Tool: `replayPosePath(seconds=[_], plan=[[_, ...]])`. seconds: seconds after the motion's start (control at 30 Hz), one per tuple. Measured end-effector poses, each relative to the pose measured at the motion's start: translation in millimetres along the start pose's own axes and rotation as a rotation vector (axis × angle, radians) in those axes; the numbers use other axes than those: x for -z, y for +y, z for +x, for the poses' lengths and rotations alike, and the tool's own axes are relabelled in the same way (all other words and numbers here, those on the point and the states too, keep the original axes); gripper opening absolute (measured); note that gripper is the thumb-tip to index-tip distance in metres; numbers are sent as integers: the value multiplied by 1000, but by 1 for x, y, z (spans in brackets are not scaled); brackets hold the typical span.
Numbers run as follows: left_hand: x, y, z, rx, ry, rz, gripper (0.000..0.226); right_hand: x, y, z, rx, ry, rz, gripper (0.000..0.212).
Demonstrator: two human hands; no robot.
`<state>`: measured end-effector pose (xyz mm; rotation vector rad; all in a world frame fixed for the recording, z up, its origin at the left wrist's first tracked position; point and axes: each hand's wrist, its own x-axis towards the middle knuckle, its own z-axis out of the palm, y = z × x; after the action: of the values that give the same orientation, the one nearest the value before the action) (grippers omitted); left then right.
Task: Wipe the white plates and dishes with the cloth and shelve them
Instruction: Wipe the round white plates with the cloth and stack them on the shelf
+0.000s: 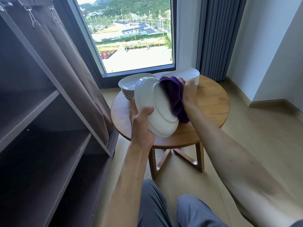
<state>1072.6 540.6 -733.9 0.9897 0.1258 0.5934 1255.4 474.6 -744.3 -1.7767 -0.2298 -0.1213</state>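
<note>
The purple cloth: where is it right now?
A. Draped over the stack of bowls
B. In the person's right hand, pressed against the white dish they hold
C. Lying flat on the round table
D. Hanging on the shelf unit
B: the right hand grips the purple cloth against the tilted white dish, which the left hand holds above the round table.

Shelf unit (49, 128) left of table (211, 110), two dish stacks (129, 89) on it
</note>
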Motion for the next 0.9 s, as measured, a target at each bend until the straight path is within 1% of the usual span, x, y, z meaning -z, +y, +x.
replayPosePath(seconds=[0.07,0.13,0.17,0.2,0.23,0.27,0.33,0.37,0.4,0.43,0.47,0.5,0.53,0.57,0.63,0.7,0.73,0.8,0.87,0.9], plan=[[4,4,-2,-47,7,44,66,5,16,-4,-25,-35,-133,42],[7,7,-3,-99,13,102,59,9,23,-6,-67,-147,-407,28],[8,10,-4,-117,18,124,61,11,23,-7,-114,-205,-546,20],[8,12,-4,-130,21,145,68,13,19,-6,-145,-222,-629,19],[8,14,-4,-134,20,162,76,15,12,-5,-135,-189,-642,23],[8,16,-4,-133,20,182,83,17,2,-4,-101,-123,-583,26],[8,18,-3,-152,32,241,86,21,-22,-6,-5,6,-294,29],[7,18,-2,-177,39,293,83,22,-34,-9,4,-15,-92,27],[5,18,0,-211,41,375,80,23,-48,-16,-29,-135,102,31],[1,17,4,-254,30,477,77,23,-62,-26,-89,-316,252,42],[-3,15,7,-297,-4,590,74,22,-71,-35,-126,-479,346,52],[-7,14,10,-330,-63,693,71,20,-77,-41,-125,-581,403,54],[-11,14,11,-352,-132,782,69,19,-82,-45,-112,-623,445,52],[-14,15,10,-364,-208,848,66,18,-87,-47,-108,-605,478,48],[-12,17,10,-421,-316,977,54,19,-93,-45,-174,-514,555,38],[-4,17,14,-493,-336,1148,40,17,-94,-43,-234,-461,621,23],[-1,17,16,-525,-328,1226,36,15,-95,-44,-245,-448,652,24],[5,19,17,-607,-255,1378,30,8,-95,-48,-256,-376,711,29],[13,23,15,-717,-96,1490,11,-3,-95,-53,-284,-305,777,33],[20,25,14,-762,-29,1495,2,-10,-97,-55,-305,-276,829,35]])
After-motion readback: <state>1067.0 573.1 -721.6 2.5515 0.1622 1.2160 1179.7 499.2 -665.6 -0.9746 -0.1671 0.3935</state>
